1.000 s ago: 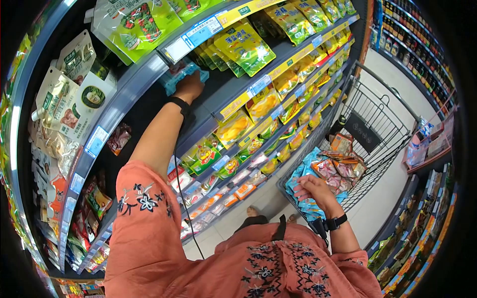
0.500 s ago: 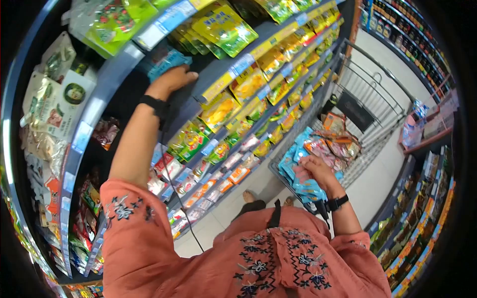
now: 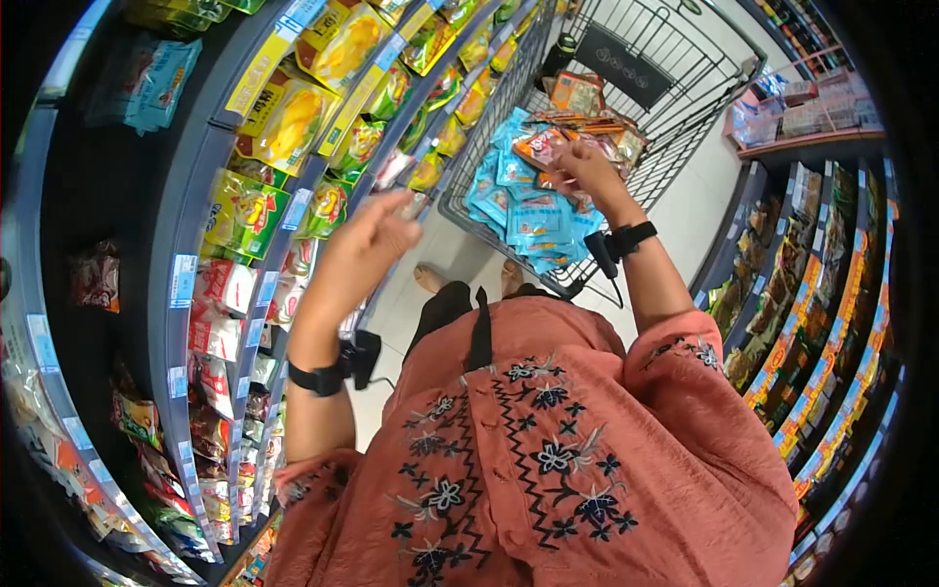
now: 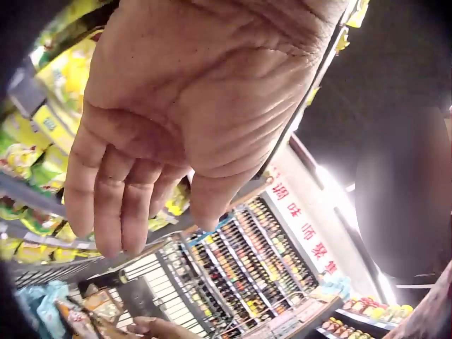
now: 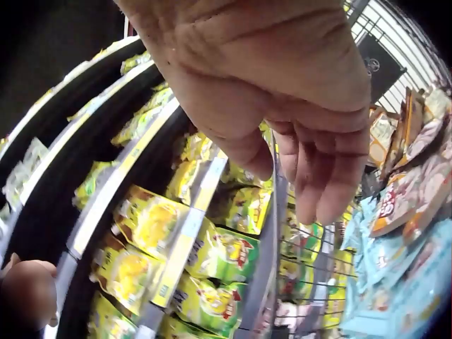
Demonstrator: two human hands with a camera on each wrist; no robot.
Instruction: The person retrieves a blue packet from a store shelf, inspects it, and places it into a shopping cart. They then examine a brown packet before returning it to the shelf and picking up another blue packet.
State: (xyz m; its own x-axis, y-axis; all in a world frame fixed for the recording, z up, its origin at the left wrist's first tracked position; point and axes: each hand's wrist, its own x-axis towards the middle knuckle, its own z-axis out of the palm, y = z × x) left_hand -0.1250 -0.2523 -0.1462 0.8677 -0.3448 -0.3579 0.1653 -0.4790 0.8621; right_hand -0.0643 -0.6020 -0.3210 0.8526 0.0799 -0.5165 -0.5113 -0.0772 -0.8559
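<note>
My left hand (image 3: 367,249) is in the air between the shelves and the cart, with nothing in it. Its palm and loosely bent fingers (image 4: 134,191) fill the upper left wrist view. Over the packets in the shopping cart hovers my right hand (image 3: 592,181), fingers relaxed; in the right wrist view no item is between those fingers (image 5: 318,183). Beneath it lie light-blue packets (image 3: 538,220), with orange-brown packets (image 3: 577,93) behind them. One blue packet (image 3: 161,83) sits on the dark shelf at upper left, apart from both hands.
Yellow and green seasoning bags (image 3: 293,122) line the shelves on the left. The wire shopping cart (image 3: 675,122) stands ahead, with a black bottle (image 3: 559,54) in its far corner. More stocked shelves (image 3: 812,323) run along the right, below a pink rack (image 3: 802,117).
My left hand has let go of the blue packet on the shelf and come back toward my body. The head view has swung, bringing the cart higher in frame. My right hand stays over the cart.
</note>
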